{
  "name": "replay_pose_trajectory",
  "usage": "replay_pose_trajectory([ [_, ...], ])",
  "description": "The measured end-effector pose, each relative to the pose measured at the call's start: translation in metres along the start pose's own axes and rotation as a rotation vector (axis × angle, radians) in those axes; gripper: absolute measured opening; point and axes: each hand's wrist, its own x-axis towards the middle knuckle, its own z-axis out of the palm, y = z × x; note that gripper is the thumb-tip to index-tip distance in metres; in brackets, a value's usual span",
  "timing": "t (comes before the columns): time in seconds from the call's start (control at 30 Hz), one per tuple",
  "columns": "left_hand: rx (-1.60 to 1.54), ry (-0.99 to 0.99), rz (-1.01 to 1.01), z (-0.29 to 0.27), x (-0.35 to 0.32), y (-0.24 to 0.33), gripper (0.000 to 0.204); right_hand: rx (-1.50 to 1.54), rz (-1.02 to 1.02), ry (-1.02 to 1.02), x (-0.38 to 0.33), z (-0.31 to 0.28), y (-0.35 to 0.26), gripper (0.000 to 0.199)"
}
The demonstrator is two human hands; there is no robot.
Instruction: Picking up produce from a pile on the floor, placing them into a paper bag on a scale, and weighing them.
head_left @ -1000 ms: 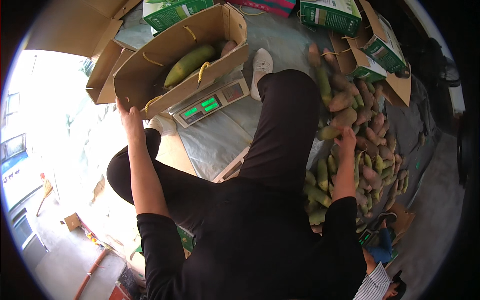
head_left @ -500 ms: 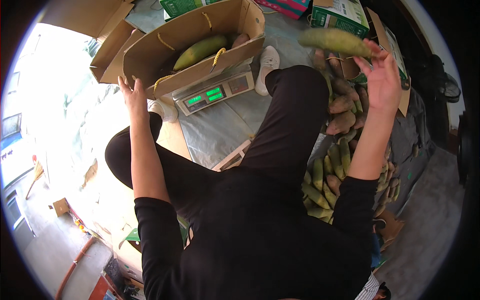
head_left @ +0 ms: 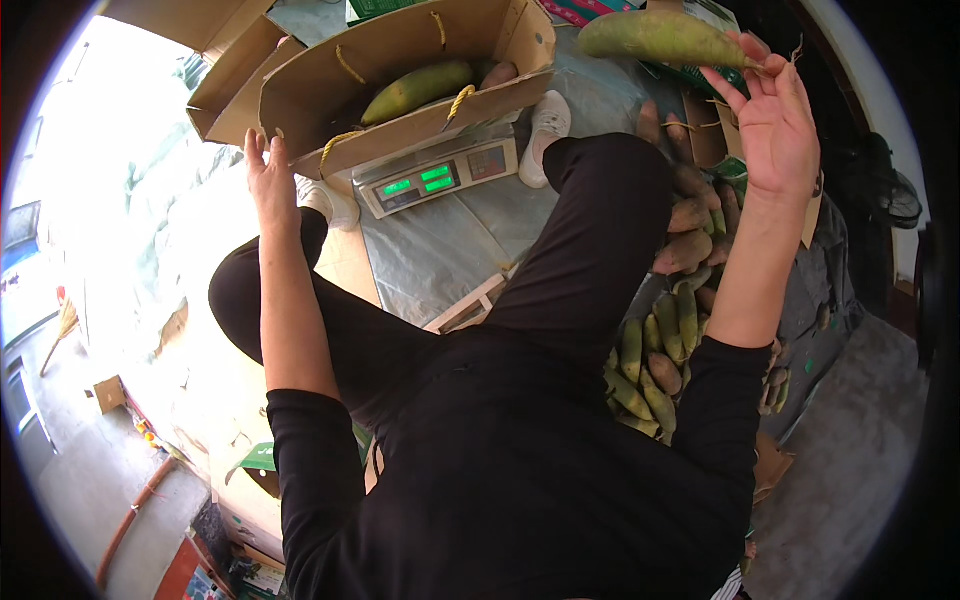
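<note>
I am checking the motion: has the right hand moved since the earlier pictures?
Yes. The right hand rose from the fruit pile and holds a long green fruit above it.

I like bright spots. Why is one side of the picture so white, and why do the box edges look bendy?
In the head view, daylight washes out the left side beside the left hand; the fisheye lens bends the cardboard box edges.

A long green fruit point(head_left: 660, 38) lies level, held up at its stem end by the right hand point(head_left: 775, 125).
</note>
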Motion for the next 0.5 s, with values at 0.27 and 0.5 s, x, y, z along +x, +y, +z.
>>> replay_pose_trajectory([
  [0.27, 0.08, 0.015, -0.001, 0.002, -0.003, 0.003, 0.055, 0.008, -0.037, -0.185, 0.011, 0.049, 0.004, 0.024],
  [0.5, 0.094, -0.022, 0.029, 0.006, -0.001, -0.007, 0.054, 0.333, 0.295, -0.168, 0.036, 0.134, 0.077, 0.023],
])
